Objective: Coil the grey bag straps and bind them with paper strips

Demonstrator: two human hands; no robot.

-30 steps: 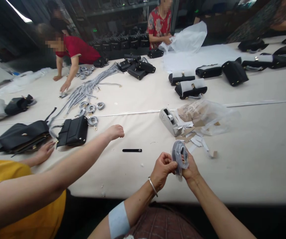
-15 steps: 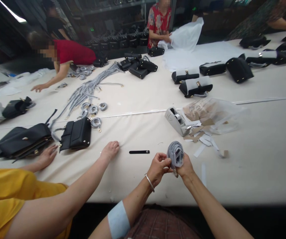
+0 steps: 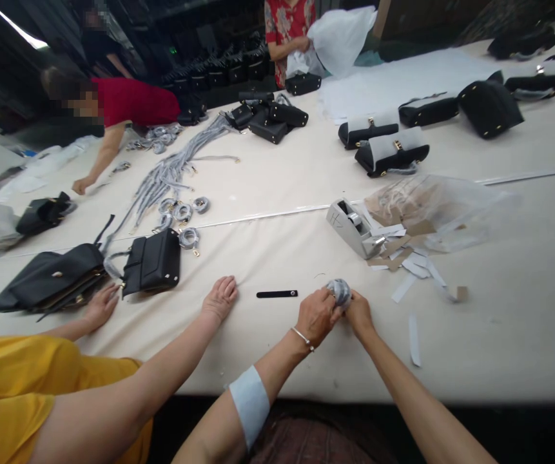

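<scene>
"Where is the coil?"

"It is between the two hands, over the table. The left hand is closed on it, gripping from the left. The right hand meets its right side; if these fingers pinch or only press, I cannot tell."

"Why are both hands needed?"

"Maybe one hand keeps the turns tight while the other works at the edge. This is my judgement."

"And around the grip?"

"To its left lies a black tab, and further left rests a co-worker's hand. Beyond the grip, slightly right, stands the dispenser, with paper strips beside it, probably put there for easy reach."
</scene>
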